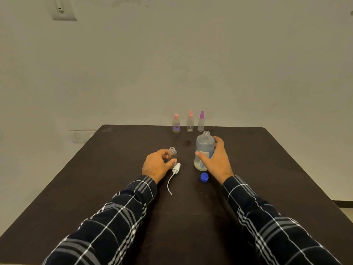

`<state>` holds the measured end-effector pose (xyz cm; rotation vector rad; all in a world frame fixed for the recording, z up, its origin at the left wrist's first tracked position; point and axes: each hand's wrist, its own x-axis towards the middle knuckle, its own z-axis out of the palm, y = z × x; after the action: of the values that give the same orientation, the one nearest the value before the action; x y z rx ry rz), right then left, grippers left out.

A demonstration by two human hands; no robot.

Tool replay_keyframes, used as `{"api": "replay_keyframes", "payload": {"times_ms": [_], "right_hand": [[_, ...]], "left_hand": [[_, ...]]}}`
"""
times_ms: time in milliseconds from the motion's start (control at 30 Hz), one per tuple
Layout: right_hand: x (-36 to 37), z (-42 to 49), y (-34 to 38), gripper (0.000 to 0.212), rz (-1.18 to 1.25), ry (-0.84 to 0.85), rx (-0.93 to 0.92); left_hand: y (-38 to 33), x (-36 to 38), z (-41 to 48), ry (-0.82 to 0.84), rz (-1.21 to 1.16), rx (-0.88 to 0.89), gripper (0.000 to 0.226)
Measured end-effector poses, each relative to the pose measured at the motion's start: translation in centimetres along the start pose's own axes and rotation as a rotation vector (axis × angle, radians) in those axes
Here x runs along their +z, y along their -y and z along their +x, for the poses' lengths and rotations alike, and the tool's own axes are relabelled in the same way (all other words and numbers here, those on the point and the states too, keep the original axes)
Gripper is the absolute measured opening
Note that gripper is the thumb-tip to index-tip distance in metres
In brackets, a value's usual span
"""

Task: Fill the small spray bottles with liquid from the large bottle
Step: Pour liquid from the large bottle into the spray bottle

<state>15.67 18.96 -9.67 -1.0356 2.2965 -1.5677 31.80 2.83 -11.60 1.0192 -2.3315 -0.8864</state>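
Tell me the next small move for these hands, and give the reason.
Probably lift the large bottle with the right hand, which already grips it, and tilt its neck over the small spray bottle. Both stand open: the blue cap lies on the table, the white spray pump lies beside the small spray bottle, and the left hand holds that bottle upright.

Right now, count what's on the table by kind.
capped small spray bottles: 3
open small spray bottle, in left hand: 1
large bottle, in right hand: 1
white spray head: 1
blue cap: 1
total: 7
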Motion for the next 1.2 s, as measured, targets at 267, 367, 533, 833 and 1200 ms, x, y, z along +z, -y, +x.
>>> {"api": "replay_keyframes", "payload": {"times_ms": [267, 367, 533, 833, 1200], "right_hand": [[0.5, 0.4, 0.2, 0.089, 0.014, 0.018, 0.021], [0.4, 0.5, 0.4, 0.087, -0.008, 0.019, 0.021], [0.1, 0.3, 0.8, 0.081, -0.046, 0.028, -0.031], [-0.1, 0.7, 1.8, 0.076, -0.173, 0.110, -0.142], [1.4, 1.0, 2.8, 0.085, -0.466, 0.161, -0.184]], "left_hand": [[0.0, 0.0, 0.0, 0.006, 0.012, 0.006, 0.042], [0.0, 0.0, 0.0, 0.009, 0.015, 0.005, 0.041], [-0.2, -0.1, 0.0, 0.007, 0.012, 0.001, 0.042], [-0.4, -0.4, -0.2, 0.021, 0.026, 0.014, 0.042], [-0.5, -0.7, -0.8, 0.052, 0.012, 0.010, 0.045]]}}
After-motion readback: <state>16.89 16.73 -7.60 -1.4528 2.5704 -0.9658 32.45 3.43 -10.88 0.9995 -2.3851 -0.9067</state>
